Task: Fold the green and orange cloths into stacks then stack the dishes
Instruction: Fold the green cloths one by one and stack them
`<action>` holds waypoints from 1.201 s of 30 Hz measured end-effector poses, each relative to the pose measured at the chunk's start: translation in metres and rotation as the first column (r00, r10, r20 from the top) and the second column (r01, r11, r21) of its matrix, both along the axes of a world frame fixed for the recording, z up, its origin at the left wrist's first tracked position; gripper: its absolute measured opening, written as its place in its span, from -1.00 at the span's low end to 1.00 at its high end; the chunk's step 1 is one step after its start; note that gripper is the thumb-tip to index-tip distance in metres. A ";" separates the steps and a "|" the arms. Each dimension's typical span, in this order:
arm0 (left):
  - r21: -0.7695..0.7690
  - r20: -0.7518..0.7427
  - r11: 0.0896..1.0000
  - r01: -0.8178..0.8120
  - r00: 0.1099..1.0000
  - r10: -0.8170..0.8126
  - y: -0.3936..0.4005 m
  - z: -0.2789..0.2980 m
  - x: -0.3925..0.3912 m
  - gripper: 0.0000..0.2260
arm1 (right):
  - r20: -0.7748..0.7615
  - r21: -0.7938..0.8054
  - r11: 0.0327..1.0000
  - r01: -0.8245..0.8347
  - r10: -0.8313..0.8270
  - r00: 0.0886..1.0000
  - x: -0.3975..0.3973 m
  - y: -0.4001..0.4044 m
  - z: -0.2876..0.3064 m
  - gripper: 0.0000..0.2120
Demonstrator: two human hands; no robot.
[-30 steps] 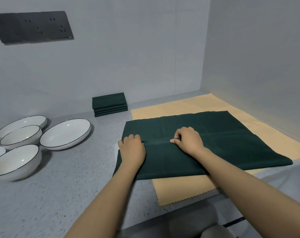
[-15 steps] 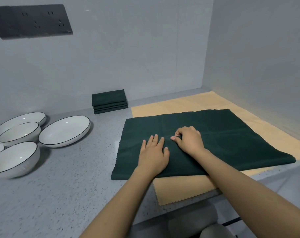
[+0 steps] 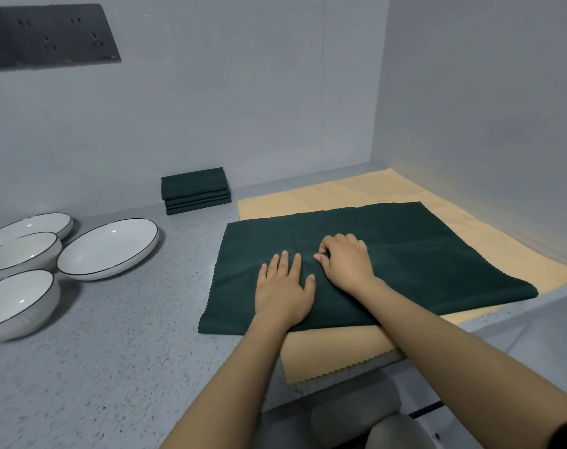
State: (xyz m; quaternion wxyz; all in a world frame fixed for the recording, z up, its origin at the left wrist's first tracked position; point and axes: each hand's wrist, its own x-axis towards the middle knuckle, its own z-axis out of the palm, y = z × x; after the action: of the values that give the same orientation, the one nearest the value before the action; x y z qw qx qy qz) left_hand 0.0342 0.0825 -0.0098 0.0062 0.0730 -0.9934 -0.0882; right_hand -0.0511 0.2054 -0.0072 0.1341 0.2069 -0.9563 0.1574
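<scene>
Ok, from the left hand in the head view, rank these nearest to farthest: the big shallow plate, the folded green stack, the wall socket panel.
1. Shallow plate, left of the left hand.
2. Folded green stack, behind, by the wall.
3. Socket panel, high on the wall, far left.

single head view, looks forward and down from close above counter (image 3: pixel 81 367) toward wall corner

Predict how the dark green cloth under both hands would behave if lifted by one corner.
The green cloth would probably droop limply: it already lies folded flat. It looks light, so it may drag across the orange cloth beneath it.
</scene>
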 end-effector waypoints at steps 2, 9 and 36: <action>-0.018 0.008 1.000 -0.009 1.000 0.009 -0.002 0.000 0.001 -0.45 | -0.034 0.031 0.999 -0.023 0.024 0.999 0.001 0.008 0.001 -0.76; -0.046 0.025 0.999 -0.010 1.000 0.011 0.002 -0.001 0.000 -0.44 | 0.011 0.031 0.999 -0.017 0.016 1.000 -0.013 0.081 0.004 -0.86; -0.050 0.036 0.995 0.092 0.995 -0.090 0.074 -0.002 -0.018 -0.42 | 0.036 0.033 0.999 0.043 -0.044 0.998 -0.029 0.112 0.002 -0.87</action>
State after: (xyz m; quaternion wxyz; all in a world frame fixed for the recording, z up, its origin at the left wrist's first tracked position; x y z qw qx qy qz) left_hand 0.0162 0.1561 -0.0123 -0.0127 0.0289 -0.9976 -0.0616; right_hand -0.0803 0.3174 -0.0054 0.1166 0.1853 -0.9652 0.1429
